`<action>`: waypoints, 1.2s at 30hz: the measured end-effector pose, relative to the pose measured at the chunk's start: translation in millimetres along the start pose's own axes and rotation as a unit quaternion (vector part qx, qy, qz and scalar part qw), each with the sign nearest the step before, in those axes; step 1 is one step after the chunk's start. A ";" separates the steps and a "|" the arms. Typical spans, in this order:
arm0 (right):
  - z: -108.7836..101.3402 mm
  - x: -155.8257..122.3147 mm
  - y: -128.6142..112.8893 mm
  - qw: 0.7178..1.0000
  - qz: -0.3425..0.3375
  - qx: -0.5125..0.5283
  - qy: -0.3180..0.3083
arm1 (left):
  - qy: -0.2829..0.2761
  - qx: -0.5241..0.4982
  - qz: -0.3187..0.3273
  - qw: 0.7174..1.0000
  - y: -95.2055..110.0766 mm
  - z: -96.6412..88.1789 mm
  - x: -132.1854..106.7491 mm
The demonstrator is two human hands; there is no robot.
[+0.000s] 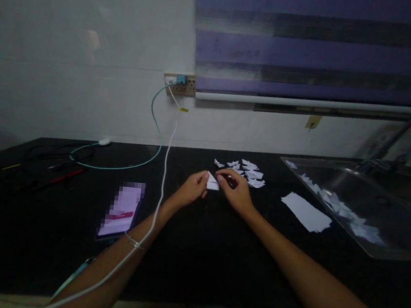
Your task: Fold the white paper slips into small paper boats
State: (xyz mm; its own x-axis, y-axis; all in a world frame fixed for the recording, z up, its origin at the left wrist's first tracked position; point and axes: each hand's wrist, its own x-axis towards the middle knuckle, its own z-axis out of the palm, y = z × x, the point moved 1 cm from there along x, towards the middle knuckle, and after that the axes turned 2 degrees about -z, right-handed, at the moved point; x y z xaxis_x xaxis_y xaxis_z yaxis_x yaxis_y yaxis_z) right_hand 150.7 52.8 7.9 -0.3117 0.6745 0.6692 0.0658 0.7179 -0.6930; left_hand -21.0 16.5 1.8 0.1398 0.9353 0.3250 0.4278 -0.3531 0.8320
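Both of my hands meet over the middle of a black countertop (195, 251). My left hand (192, 188) pinches the left end of a small folded piece of white paper (212, 182). On the paper's right end, my right hand (236, 190) has its fingers closed. Just beyond the hands lies a cluster of several small folded white paper pieces (249, 172). A white cable (164, 169) hangs across my left forearm.
A flat white sheet (305, 212) lies right of my hands. A steel sink (361, 209) at the right holds paper scraps. A lit phone (121, 210) lies at the left, with a teal cable (116, 166) and red pens (63, 177) behind. A wall socket (179, 83) sits above.
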 end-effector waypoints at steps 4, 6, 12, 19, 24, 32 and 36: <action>1.7 2.3 8.1 0.993 0.091 0.045 -0.061 | -0.015 0.061 0.007 0.998 -2.5 0.3 -1.1; 3.6 1.7 9.7 0.987 0.096 0.053 -0.117 | -0.022 0.083 0.019 0.996 -4.0 1.0 -1.0; 5.0 0.6 11.7 0.985 0.094 0.060 -0.129 | -0.038 0.078 0.007 0.996 -3.9 3.8 -1.9; 1.5 3.3 7.2 0.986 0.105 0.061 -0.115 | -0.059 0.010 -0.015 0.998 0.5 1.6 -3.5; 5.2 1.7 11.8 0.974 0.130 0.094 -0.160 | -0.032 0.002 -0.007 0.999 -1.1 -0.9 -2.3; 11.2 -3.8 8.1 0.994 0.078 0.001 -0.074 | 0.060 0.081 0.024 0.995 -2.3 -1.4 1.9; 11.8 -4.6 0.4 0.997 0.067 0.000 -0.034 | 0.042 0.024 0.014 0.999 0.7 -1.7 1.7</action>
State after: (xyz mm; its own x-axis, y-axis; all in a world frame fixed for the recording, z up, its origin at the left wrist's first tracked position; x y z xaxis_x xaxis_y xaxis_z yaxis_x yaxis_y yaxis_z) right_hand 141.0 47.9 1.3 -0.3637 0.7506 0.5517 0.1101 0.6227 -0.7747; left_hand -22.1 17.8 3.7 0.0769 0.9195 0.3855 0.4667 -0.3749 0.8011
